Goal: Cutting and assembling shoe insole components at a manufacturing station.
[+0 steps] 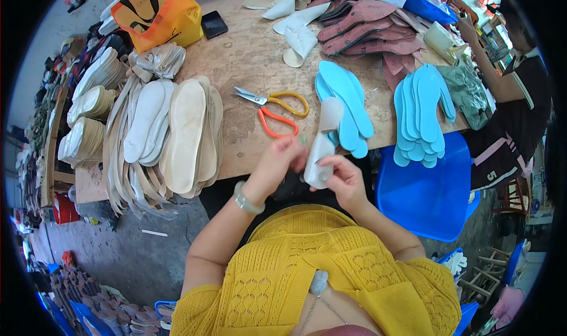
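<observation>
Right now both hands meet just below the near edge of the wooden surface, over the person's lap. The right hand grips the lower end of a pale grey insole, fingers curled and pinching it, thumb on its face. The left hand pinches the same insole's edge from the other side, fingertips pressed together on it. The insole stands roughly upright, its top end reaching up over the surface edge.

Landmark is the scissors with orange and yellow handles, lying flat on the surface just above the hands. Right of the scissors, a small stack of light blue insoles, touching the held insole's top in the picture. Further right of the scissors, a bigger fan of light blue insoles at the surface edge, above a blue plastic chair. Left of the scissors, overlapping beige insoles and white ones. Up and right of the scissors, dark red insoles. Up and left of the scissors, an orange bag and a black phone. Far right of the scissors, another person sits at the surface.
</observation>
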Motion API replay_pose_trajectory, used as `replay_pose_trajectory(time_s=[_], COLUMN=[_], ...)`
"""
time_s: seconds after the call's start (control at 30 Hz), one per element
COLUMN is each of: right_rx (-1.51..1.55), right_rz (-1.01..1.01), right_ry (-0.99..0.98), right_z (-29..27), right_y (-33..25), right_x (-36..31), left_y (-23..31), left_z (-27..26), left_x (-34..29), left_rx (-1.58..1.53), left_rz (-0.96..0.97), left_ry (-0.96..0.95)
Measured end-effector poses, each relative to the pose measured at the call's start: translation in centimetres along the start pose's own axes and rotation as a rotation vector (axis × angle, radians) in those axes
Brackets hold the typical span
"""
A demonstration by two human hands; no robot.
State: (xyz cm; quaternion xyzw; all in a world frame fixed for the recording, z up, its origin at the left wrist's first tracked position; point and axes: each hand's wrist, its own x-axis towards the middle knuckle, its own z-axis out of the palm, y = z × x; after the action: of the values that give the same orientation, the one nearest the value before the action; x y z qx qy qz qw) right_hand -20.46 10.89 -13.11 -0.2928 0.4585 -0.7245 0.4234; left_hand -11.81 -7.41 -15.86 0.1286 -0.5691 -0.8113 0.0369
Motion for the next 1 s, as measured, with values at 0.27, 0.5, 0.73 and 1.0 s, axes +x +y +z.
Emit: replay_pose_trajectory(time_s=[0.27, 0.5, 0.73, 1.0], right_rx=[-0.124, -0.577, -0.479, -0.990], right_rz=[-0.069, -0.423, 0.090, -0.188], right_ry=[-0.130, -0.408, -0.344, -0.060], right_z=[0.2, -1.5, -2.7, -2.7], right_y=[-0.4, -2.6, 1.5, -4.6], right_x=[-0.6, 0.2, -0.6, 0.6], left_y=[-1.7, 4.1, 7.0, 5.2], left_z=[2.6, 2.3, 1.5, 3.1], left_x=[-4.0, -0.3, 1.6, -1.2], left_rx=[-0.654, -0.583, -0.405, -0.072], left_rz=[-0.197, 0.032, 0.362, 0.360], left_ry=[-0.305, 0.054, 0.241, 0.329])
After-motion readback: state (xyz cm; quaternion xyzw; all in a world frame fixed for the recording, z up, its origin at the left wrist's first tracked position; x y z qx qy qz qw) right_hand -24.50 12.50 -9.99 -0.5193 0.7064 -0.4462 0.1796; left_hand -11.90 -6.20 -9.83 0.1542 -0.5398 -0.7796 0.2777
